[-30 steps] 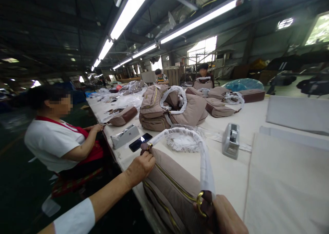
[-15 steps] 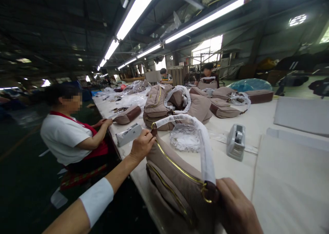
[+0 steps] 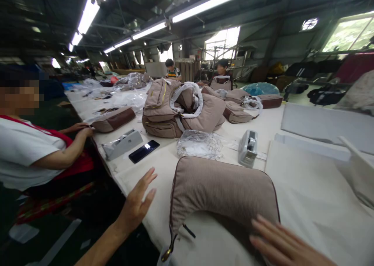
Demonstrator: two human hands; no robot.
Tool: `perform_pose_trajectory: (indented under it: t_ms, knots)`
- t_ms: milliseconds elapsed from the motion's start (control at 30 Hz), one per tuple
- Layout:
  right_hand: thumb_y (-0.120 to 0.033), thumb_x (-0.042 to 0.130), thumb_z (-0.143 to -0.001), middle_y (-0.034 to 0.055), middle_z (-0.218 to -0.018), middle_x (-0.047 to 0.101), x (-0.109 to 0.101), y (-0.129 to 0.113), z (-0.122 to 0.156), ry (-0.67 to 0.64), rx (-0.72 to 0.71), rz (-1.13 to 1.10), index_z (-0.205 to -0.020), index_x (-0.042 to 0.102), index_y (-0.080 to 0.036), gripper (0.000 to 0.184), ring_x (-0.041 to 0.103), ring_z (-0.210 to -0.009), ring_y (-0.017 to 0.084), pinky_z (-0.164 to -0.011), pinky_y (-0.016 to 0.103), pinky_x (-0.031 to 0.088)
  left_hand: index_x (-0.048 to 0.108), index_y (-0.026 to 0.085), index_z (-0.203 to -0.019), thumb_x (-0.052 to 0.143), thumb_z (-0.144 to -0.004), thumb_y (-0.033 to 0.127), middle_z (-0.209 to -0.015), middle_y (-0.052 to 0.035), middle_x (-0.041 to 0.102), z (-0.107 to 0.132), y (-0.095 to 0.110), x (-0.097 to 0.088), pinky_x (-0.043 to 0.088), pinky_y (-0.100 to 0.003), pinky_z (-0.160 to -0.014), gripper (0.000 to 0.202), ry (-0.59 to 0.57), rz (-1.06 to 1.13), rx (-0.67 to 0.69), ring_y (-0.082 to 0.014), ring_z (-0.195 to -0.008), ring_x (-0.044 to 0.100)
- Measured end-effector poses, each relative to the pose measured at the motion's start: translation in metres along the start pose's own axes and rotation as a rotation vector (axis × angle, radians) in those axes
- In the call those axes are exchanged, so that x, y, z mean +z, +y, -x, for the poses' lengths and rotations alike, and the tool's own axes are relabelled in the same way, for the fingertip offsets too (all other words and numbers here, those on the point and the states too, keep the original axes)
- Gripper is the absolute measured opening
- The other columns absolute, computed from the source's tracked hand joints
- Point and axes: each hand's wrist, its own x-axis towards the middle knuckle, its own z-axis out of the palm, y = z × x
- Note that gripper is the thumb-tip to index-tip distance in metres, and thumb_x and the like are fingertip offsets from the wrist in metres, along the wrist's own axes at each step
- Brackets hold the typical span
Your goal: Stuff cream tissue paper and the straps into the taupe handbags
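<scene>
A taupe ribbed handbag with dark piping lies on the table in front of me, its curved inner edge facing me. A gold-coloured metal fitting shows at its lower left end, beside a short dark strap end or pull. My left hand hovers left of the bag, fingers stretched out and holding nothing. At the bag's right end is my right hand, fingers extended and slightly blurred; whether it touches the fabric I cannot tell. Most of the handle is out of view.
Beyond the bag lie a clear plastic bundle, a grey tape dispenser, a second dispenser and a black phone. Stuffed taupe bags are piled behind. At the left, a co-worker handles another bag.
Both hands have let go of the handbag. It has gone from standing with its wrapped handle up to lying with its curved edge toward me. The view has shifted right.
</scene>
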Motion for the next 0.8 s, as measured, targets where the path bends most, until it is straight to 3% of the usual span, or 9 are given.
perform_pose_trajectory:
  t_ms: [100, 167, 233, 333, 500, 567, 633, 700, 800]
  knots:
    - [-0.051, 0.053, -0.082, 0.0136, -0.141, 0.038, 0.021, 0.028, -0.027, -0.095, 0.314, 0.087, -0.139, 0.035, -0.022, 0.067, 0.033, -0.13, 0.035, -0.098, 0.061, 0.033, 0.022, 0.012, -0.141, 0.039, -0.092, 0.033, -0.147, -0.017, 0.025, -0.044, 0.032, 0.042, 0.025, -0.056, -0.107, 0.056, -0.049, -0.089, 0.183, -0.0314, -0.136, 0.019]
    - [-0.053, 0.046, -0.086, 0.0154, -0.14, 0.039, 0.048, 0.046, -0.04, -0.179, 0.444, 0.07, -0.137, 0.038, -0.023, 0.06, 0.032, -0.129, 0.038, -0.094, 0.069, 0.027, 0.027, 0.013, -0.14, 0.045, -0.089, 0.043, -0.145, -0.0174, 0.03, -0.061, 0.047, 0.072, 0.024, -0.058, -0.106, 0.063, -0.125, -0.182, 0.255, -0.0343, -0.135, 0.022]
    - [-0.054, 0.04, -0.088, 0.0157, -0.14, 0.04, 0.072, 0.056, -0.047, -0.283, 0.518, 0.022, -0.136, 0.04, -0.024, 0.056, 0.032, -0.129, 0.039, -0.092, 0.069, 0.027, 0.031, 0.013, -0.139, 0.048, -0.087, 0.047, -0.143, -0.0173, 0.035, -0.068, 0.054, 0.094, 0.03, -0.056, -0.102, 0.064, -0.176, -0.238, 0.265, -0.0343, -0.132, 0.029]
    - [-0.053, 0.038, -0.089, 0.016, -0.143, 0.034, 0.092, 0.052, -0.059, -0.298, 0.546, -0.004, -0.138, 0.036, -0.025, 0.057, 0.026, -0.131, 0.04, -0.092, 0.072, 0.022, 0.03, 0.015, -0.139, 0.046, -0.087, 0.048, -0.144, -0.0167, 0.033, -0.076, 0.065, 0.106, 0.032, -0.059, -0.099, 0.064, -0.184, -0.257, 0.224, -0.0361, -0.131, 0.029]
    - [-0.046, 0.04, -0.09, 0.0137, -0.142, 0.037, 0.085, 0.042, -0.074, -0.259, 0.415, -0.133, -0.141, 0.03, -0.026, 0.055, 0.032, -0.13, 0.036, -0.096, 0.072, 0.021, 0.038, 0.028, -0.135, 0.049, -0.085, 0.049, -0.141, -0.0081, 0.04, -0.09, 0.075, 0.103, 0.025, -0.07, -0.099, 0.055, -0.281, -0.103, 0.276, -0.0367, -0.13, 0.032]
    - [-0.044, 0.044, -0.089, 0.0159, -0.141, 0.038, 0.079, 0.045, -0.057, -0.122, 0.567, -0.091, -0.139, 0.034, -0.02, 0.056, 0.035, -0.129, 0.035, -0.098, 0.066, 0.028, 0.038, 0.026, -0.135, 0.044, -0.088, 0.046, -0.143, -0.0095, 0.035, -0.084, 0.059, 0.101, 0.025, -0.068, -0.101, 0.052, -0.25, -0.022, 0.159, -0.0348, -0.131, 0.03]
    - [-0.04, 0.045, -0.089, 0.0202, -0.135, 0.044, 0.078, 0.042, -0.024, 0.121, 0.862, -0.001, -0.136, 0.039, -0.012, 0.056, 0.044, -0.123, 0.033, -0.094, 0.054, 0.042, 0.039, 0.012, -0.133, 0.036, -0.09, 0.047, -0.143, -0.019, 0.034, -0.066, 0.034, 0.102, 0.029, -0.063, -0.102, 0.055, -0.074, 0.102, -0.223, -0.0346, -0.131, 0.031]
    - [-0.037, 0.046, -0.089, 0.0188, -0.115, 0.061, 0.083, 0.028, 0.012, 0.293, 1.075, -0.002, -0.13, 0.046, -0.011, 0.049, 0.062, -0.101, 0.029, -0.072, 0.04, 0.056, 0.037, 0.009, -0.133, 0.031, -0.09, 0.052, -0.132, -0.0213, 0.047, -0.041, 0.01, 0.106, 0.035, -0.057, -0.102, 0.061, -0.136, 0.342, -0.562, -0.032, -0.123, 0.044]
    - [-0.027, 0.051, -0.087, 0.0065, -0.08, 0.071, 0.093, -0.009, 0.049, 0.364, 1.084, -0.081, -0.111, 0.061, -0.021, 0.027, 0.069, -0.07, 0.024, -0.052, 0.031, 0.057, 0.036, 0.019, -0.133, 0.04, -0.086, 0.054, -0.131, -0.0113, 0.051, -0.011, -0.008, 0.112, 0.026, -0.052, -0.11, 0.059, -0.251, 0.631, -0.656, -0.0281, -0.126, 0.042]
